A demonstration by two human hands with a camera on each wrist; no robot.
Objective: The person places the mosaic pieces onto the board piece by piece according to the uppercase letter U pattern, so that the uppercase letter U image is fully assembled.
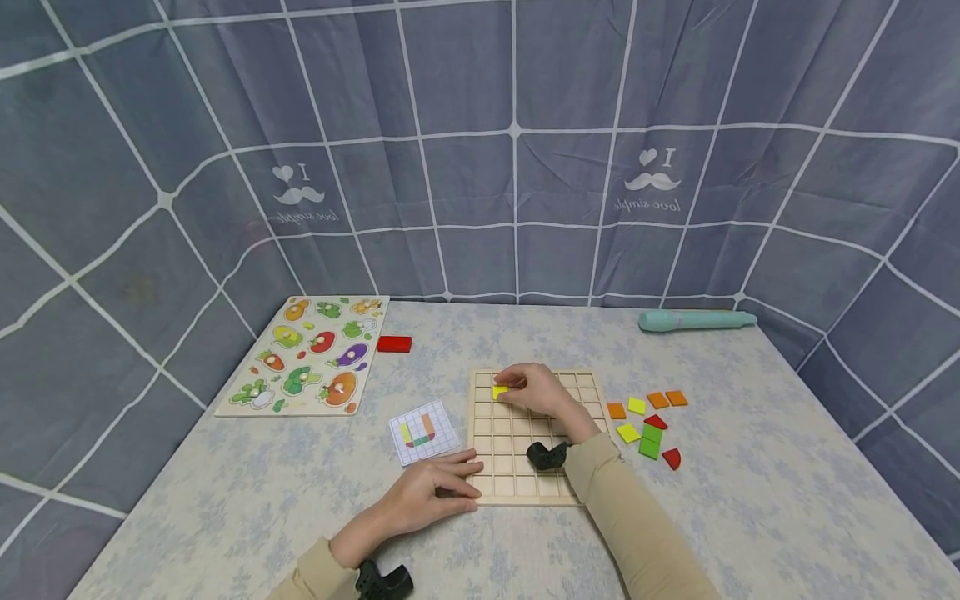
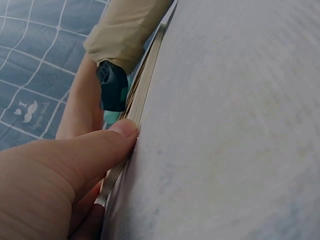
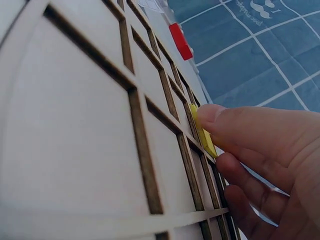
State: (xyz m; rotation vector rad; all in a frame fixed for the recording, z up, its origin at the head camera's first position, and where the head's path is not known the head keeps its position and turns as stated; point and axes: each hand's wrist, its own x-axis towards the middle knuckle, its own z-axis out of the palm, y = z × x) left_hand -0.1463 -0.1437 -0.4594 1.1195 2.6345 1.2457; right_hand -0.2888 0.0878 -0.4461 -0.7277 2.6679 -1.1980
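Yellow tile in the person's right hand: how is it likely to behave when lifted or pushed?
The yellow tile is probably stiff, since its edge looks straight in the right hand's grip. Being small and thin, it is likely light. Flat-sided, it should slide rather than roll if pushed, perhaps catching on the wooden board's raised dividers.

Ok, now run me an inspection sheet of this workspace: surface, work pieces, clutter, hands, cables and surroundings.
Surface: pale patterned tabletop
Job's things: gridded wooden board; pattern card left of it; loose coloured tiles right of it
Clutter: vegetable puzzle at left, red block beside it, teal tube-shaped object at back right
Hands: right hand pinches a yellow tile at the board's far-left area; left hand touches the board's left edge
Cables: nothing seen
Surroundings: blue-grey curtain with white lines
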